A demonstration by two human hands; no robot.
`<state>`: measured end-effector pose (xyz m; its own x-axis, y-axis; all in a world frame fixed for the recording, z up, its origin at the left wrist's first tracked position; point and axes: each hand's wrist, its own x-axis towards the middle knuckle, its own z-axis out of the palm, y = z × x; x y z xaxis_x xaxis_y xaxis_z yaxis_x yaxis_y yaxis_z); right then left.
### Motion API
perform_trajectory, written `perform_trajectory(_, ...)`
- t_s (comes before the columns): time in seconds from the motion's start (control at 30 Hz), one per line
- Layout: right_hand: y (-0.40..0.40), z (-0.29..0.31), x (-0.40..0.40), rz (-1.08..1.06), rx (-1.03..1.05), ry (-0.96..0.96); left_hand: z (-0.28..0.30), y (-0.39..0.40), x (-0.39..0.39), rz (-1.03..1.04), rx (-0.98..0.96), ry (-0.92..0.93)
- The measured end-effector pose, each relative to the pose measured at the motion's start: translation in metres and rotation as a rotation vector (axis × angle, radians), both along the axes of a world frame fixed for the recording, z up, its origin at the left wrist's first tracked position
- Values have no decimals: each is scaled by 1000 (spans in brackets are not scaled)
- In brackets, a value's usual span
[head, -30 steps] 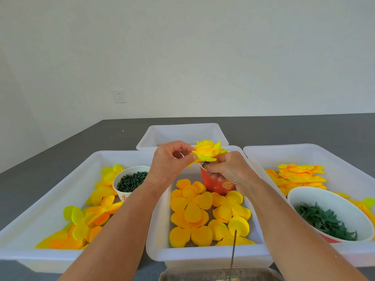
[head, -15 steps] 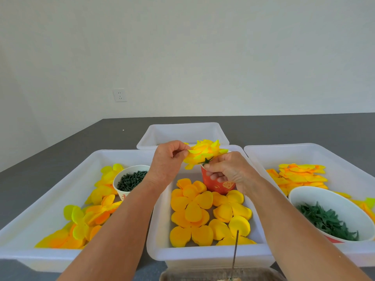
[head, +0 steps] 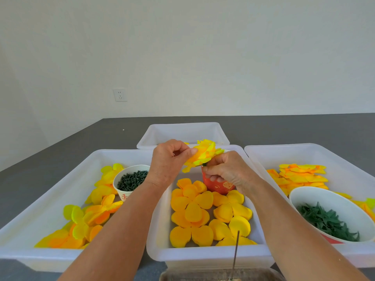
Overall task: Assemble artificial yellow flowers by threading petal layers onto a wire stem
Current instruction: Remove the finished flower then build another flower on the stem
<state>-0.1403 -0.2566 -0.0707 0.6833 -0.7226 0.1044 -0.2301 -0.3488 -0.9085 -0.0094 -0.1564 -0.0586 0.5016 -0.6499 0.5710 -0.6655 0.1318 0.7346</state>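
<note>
- Yellow flower head [head: 204, 154] now sits tipped on its side above the middle tray [head: 160, 236]; a second ago I had it face-up, so I've rolled it to get at the underside.
- My left hand [head: 168, 161] pinches the petal edge, fingers curled round it.
- My right hand [head: 227, 171] pinches the green base under the petals, just above the red cup [head: 218, 184]; whether the wire stem runs through it I can't see.
- Loose petal layers [head: 194, 211] lie below in that tray.
- I judge the layers are stacked and the green calyx from the white bowl [head: 332, 201] is being seated.
</note>
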Motion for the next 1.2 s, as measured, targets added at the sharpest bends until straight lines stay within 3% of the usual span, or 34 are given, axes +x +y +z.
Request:
perform_trajectory(0.17, -3, 1, 0, -76, 91, -118, 0, 1, 0, 13, -65, 50)
perform_trajectory(0.3, -3, 2, -2, -156, 152, -274, 2, 0, 2, 108, -111, 369)
perform_trajectory(0.37, -3, 2, -1, -174, 95, -301, 4, 2, 0, 41, 14, 553)
perform_trajectory(0.47, -2, 3, 0, -172, 23, -321, 5, 3, -3, -137, 257, 667)
perform_trajectory(0.63, -3, 2, 1, -162, 7, -298, 6, 5, -1, -378, 213, 834)
perform_trajectory(0.9, -5, 2, 0, 46, 219, -237, 8, 5, 0, -183, 80, 759)
perform_trajectory(1.2, -5, 1, 3, -44, 116, -369, 7, 5, 1, -116, -70, 731)
